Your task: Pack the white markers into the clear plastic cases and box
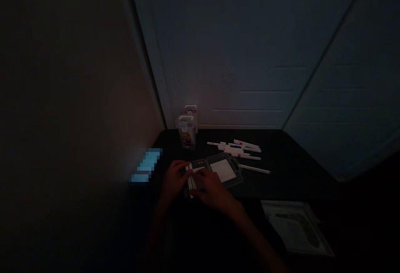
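Observation:
The scene is very dark. On a black table (281,181), a clear plastic marker case (223,170) lies open with a white card inside. My left hand (175,179) and my right hand (211,187) meet at the case's left half. Both have their fingers curled around white markers (191,179) lying in the case. Which marker each hand grips is hard to make out in the dim light.
Several loose white markers (237,148) with coloured caps lie behind the case, and one single marker (254,169) lies to its right. Two clear containers (186,131) stand at the back left. A clear plastic tray (295,227) lies front right. A wall rises on the left.

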`<state>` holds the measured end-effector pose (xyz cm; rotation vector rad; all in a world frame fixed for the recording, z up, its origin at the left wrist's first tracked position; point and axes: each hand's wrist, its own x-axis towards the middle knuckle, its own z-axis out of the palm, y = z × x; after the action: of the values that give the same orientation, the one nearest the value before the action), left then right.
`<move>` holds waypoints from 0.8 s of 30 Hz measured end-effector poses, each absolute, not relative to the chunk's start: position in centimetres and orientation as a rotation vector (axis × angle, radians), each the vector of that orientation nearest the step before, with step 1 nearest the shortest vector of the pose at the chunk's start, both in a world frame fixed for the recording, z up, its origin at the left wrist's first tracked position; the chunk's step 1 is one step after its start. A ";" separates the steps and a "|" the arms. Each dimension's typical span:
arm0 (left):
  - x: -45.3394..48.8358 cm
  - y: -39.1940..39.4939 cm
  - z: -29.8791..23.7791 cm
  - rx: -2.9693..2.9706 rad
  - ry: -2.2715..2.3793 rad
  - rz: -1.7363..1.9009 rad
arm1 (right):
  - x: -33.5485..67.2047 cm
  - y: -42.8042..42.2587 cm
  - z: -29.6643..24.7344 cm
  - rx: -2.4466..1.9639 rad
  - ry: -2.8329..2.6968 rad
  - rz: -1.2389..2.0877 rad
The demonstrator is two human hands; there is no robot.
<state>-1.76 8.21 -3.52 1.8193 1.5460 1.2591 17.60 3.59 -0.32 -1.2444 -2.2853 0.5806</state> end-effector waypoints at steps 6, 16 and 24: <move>-1.8 8.4 -3.8 1.765 1.528 1.284 | 19.2 4.4 -0.1 -1.172 -2.012 0.587; -1.6 8.3 -3.4 1.729 1.567 1.310 | 34.5 9.2 -0.7 -1.615 -1.750 0.065; -1.7 8.3 -3.4 1.750 1.552 1.306 | 35.7 11.1 -1.3 -1.783 -1.926 0.062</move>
<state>-1.68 8.32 -3.42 1.7499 1.5522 1.3061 35.72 11.09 -1.32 -1.7831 -1.9256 0.0623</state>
